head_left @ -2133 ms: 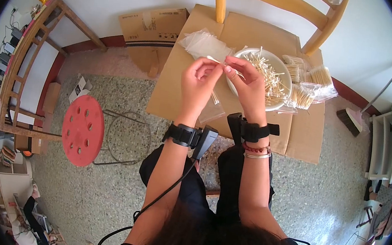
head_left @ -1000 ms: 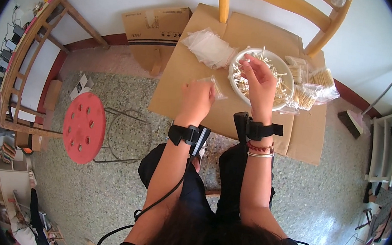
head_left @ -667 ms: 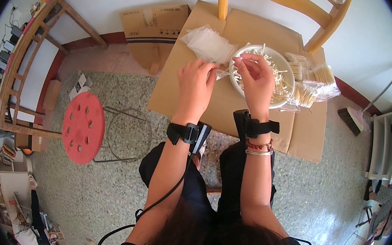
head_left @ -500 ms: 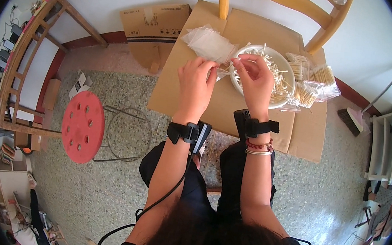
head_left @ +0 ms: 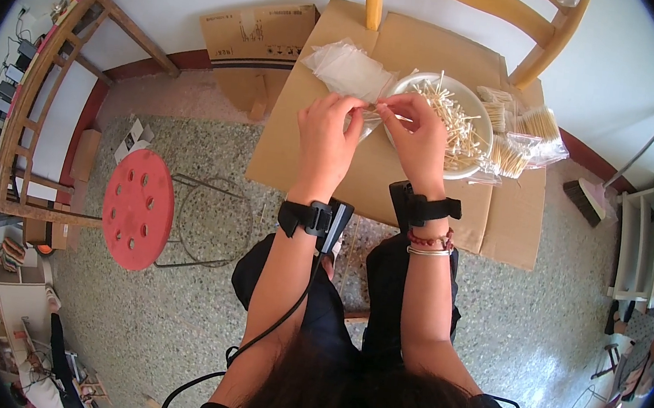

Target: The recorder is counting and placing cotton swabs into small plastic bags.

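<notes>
My left hand (head_left: 326, 136) and my right hand (head_left: 418, 138) meet above a sheet of brown cardboard (head_left: 394, 171) laid over a wooden chair. Between the fingertips they hold a small clear plastic bag and thin cotton swabs; the bag is largely hidden by the fingers. Just beyond my right hand stands a white bowl (head_left: 476, 112) full of loose cotton swabs (head_left: 451, 121). A pile of empty clear bags (head_left: 345, 66) lies past my left hand. Packed bags of swabs (head_left: 529, 138) lie to the right of the bowl.
A wooden chair back (head_left: 476, 1) rises behind the cardboard. A flattened cardboard box (head_left: 261, 38) leans on the wall at the left. A red stool (head_left: 138, 208) stands on the speckled floor beside a wooden frame (head_left: 43, 95). A broom (head_left: 599, 193) and white rack (head_left: 646, 237) are at the right.
My right hand reached into the bowl and came back toward the left hand with swabs. Both hands have now closed together over the small bag.
</notes>
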Demonstrator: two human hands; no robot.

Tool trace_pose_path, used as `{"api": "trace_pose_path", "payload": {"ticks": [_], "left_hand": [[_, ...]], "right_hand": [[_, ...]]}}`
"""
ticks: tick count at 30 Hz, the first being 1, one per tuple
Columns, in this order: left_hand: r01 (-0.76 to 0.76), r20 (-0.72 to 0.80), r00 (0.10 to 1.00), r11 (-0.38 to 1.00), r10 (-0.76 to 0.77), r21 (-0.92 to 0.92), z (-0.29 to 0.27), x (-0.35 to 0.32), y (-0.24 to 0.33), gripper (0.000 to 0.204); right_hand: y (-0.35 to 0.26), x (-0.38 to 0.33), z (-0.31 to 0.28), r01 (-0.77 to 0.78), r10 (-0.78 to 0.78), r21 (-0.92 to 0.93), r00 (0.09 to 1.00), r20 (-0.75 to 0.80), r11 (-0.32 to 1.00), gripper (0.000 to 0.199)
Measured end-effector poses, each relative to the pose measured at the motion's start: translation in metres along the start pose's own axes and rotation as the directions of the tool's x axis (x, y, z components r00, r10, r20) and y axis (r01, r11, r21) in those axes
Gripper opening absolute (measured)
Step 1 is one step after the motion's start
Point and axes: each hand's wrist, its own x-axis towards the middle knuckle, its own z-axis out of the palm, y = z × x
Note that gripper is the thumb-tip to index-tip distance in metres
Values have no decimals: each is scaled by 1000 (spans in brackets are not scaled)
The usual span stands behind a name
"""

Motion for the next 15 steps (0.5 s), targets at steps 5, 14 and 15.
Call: {"api": "trace_pose_path", "payload": {"ticks": [5, 14, 15], "left_hand": [[14, 13, 1000, 999, -13, -43, 3, 0, -2, 9], [51, 21, 999, 995, -49, -89, 1, 1, -5, 14], [51, 21, 999, 995, -49, -90, 2, 1, -5, 14]], "right_hand": [[3, -1, -3, 10, -7, -106, 1000, 29, 994, 12], [8, -3, -1, 27, -13, -199, 997, 70, 980, 15], [7, -3, -1, 42, -27, -211, 997, 72, 977, 15]]}}
